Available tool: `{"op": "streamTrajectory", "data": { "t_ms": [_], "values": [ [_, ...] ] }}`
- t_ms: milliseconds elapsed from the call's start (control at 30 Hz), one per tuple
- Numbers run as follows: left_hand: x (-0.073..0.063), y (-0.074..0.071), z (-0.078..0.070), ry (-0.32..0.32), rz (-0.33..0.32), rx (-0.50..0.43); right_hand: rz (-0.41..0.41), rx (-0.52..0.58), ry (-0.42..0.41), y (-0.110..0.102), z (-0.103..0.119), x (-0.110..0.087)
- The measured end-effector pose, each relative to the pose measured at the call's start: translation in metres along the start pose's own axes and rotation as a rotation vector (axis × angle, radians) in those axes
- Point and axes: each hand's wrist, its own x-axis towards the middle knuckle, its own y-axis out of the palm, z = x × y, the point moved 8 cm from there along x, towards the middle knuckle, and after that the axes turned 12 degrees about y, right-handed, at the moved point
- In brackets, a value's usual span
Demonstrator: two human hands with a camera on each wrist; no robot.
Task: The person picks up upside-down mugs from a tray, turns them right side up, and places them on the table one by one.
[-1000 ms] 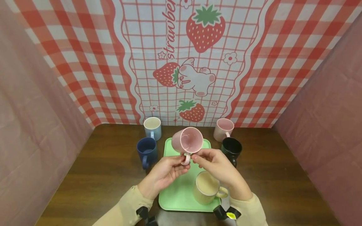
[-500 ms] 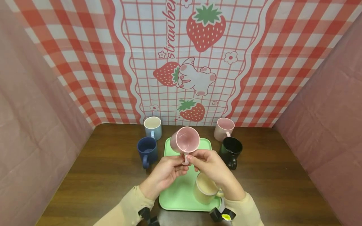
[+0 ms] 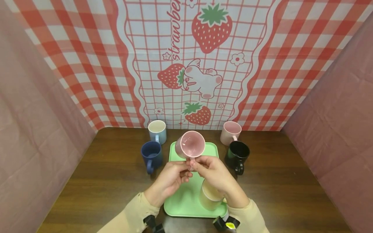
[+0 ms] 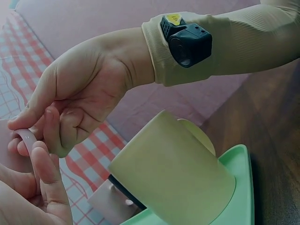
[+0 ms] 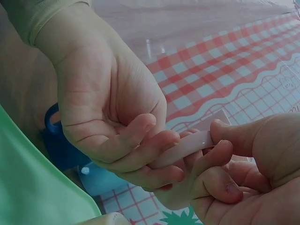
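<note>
A pink mug [image 3: 190,144] is held up over the green tray [image 3: 180,207], tipped so that its mouth faces the head camera and its handle [image 5: 185,149] points down toward me. My left hand [image 3: 169,181] grips the handle from the left, its fingers around the lower part. From the other side my right hand [image 3: 217,174] pinches the same handle between thumb and fingers, as the left wrist view shows. Beneath the right hand, a yellow mug [image 3: 210,198] stands on the tray, its handle mostly hidden by the right wrist.
Left of the tray stand a light blue mug [image 3: 157,132] and a dark blue mug [image 3: 151,155]. On the right are another pink mug [image 3: 231,133] and a black mug [image 3: 238,155]. A strawberry-print cloth [image 3: 198,74] hangs behind the wooden table [image 3: 110,168].
My right hand has moved left and now covers more of the handle. The held pink mug has shifted slightly left and its mouth has turned a little; the left hand has barely moved.
</note>
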Motion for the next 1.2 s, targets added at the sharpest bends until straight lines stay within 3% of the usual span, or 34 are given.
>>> {"op": "streamTrajectory", "data": {
  "t_ms": [633, 1200],
  "values": [
    [0.0001, 0.0037, 0.0059, -0.031, 0.043, -0.019, 0.022, 0.125, 0.016, 0.0049, -0.0021, 0.0024],
    [0.0016, 0.0033, 0.0082, -0.073, 0.066, -0.008, -0.001, 0.120, 0.029, 0.0051, -0.0033, 0.0031]
  ]
}}
